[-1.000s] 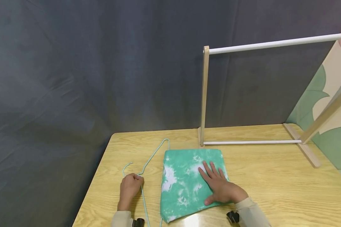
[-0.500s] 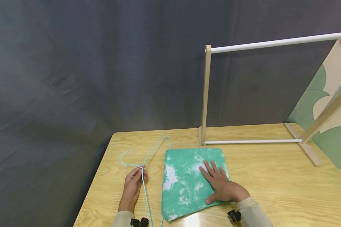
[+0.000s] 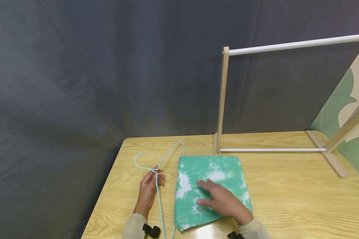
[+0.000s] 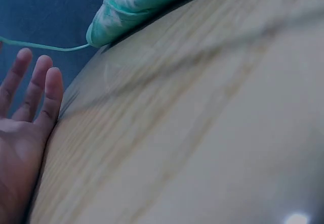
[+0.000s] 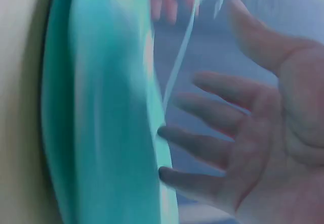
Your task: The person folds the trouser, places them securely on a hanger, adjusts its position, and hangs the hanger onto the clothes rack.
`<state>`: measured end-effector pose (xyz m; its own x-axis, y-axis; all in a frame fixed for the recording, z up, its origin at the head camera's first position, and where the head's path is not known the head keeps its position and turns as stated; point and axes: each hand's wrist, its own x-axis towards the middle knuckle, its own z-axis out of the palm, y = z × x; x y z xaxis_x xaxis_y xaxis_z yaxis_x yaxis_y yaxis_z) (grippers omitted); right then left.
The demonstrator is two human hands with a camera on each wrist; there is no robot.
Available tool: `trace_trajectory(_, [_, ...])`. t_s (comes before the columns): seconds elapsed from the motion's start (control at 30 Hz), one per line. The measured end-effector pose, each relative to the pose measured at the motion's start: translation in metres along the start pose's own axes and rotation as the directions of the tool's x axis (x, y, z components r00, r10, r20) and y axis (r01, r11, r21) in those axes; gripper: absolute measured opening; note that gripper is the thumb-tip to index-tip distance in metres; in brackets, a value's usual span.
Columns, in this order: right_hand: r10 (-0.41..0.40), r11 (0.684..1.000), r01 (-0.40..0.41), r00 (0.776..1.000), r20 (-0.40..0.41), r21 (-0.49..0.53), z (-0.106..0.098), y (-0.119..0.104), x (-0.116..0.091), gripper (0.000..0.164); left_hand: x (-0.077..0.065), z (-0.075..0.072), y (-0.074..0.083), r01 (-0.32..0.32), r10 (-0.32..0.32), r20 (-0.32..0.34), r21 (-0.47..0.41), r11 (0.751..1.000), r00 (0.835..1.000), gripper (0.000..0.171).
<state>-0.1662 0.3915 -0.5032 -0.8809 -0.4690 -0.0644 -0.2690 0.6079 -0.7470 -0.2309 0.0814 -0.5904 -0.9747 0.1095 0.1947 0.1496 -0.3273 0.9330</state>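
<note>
A light-green wire clothes hanger lies sideways at the left, its hook pointing left. My left hand pinches it at the neck below the hook, the other fingers loosely extended. The hanger's far side passes into a folded green-and-white tie-dye cloth and is hidden there. In the left wrist view the wire meets the folded edge of the cloth. Over the cloth my right hand hovers with spread fingers and holds nothing. In the right wrist view its fingertips come close to the cloth's layered edge.
A wooden garment rack stands behind on the right, with a white top rail and a white lower rail. All of it rests on a wood-grain table. A dark curtain closes off the back.
My left hand has turned palm up and raised the hanger's neck, hook lifting with it. My right hand, flat on the cloth before, has lifted and moved left.
</note>
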Motion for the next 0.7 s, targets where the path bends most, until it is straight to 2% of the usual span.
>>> trace_trajectory(0.07, [-0.077,0.988,0.076,0.997,-0.004,0.133,0.017,-0.017,0.010,0.063,-0.001,-0.001,0.001,-0.011,0.010,0.024,0.009,1.000,1.000,0.048])
trace_trajectory(0.13, [-0.119,0.949,0.106,0.993,0.024,0.297,0.033,-0.033,0.020,0.060,-0.001,-0.002,0.002,-0.009,0.009,0.043,0.006,1.000,0.999,0.043])
trace_trajectory(0.23, [-0.104,0.869,0.055,0.992,0.074,0.492,0.053,-0.051,0.033,0.065,-0.002,-0.003,0.002,0.025,-0.024,0.060,-0.006,1.000,0.998,0.040])
trace_trajectory(0.33, [-0.036,0.760,-0.056,0.991,0.128,0.647,0.069,-0.061,0.043,0.071,-0.003,-0.002,0.000,0.060,-0.058,0.074,-0.021,0.998,0.996,0.043])
trace_trajectory(0.37, [-0.016,0.712,-0.093,0.989,0.149,0.696,0.073,-0.064,0.045,0.072,-0.003,-0.002,-0.001,0.074,-0.072,0.074,-0.023,0.997,0.995,0.044])
trace_trajectory(0.47, [0.014,0.538,-0.193,0.976,0.219,0.821,0.083,-0.070,0.053,0.071,-0.004,-0.003,0.000,0.097,-0.097,0.081,-0.001,0.995,0.992,0.047])
trace_trajectory(0.53, [0.032,0.473,-0.223,0.971,0.236,0.852,0.084,-0.076,0.056,0.071,-0.004,-0.004,0.001,0.104,-0.104,0.084,0.005,0.995,0.991,0.046])
trace_trajectory(0.6, [0.043,0.445,-0.216,0.974,0.220,0.869,0.083,-0.080,0.060,0.069,-0.004,-0.006,0.002,0.101,-0.098,0.103,-0.025,0.995,0.990,0.041])
trace_trajectory(0.7, [0.065,0.451,-0.169,0.986,0.157,0.876,0.075,-0.084,0.064,0.059,-0.003,-0.010,0.004,0.078,-0.056,0.143,-0.153,0.985,0.988,0.037])
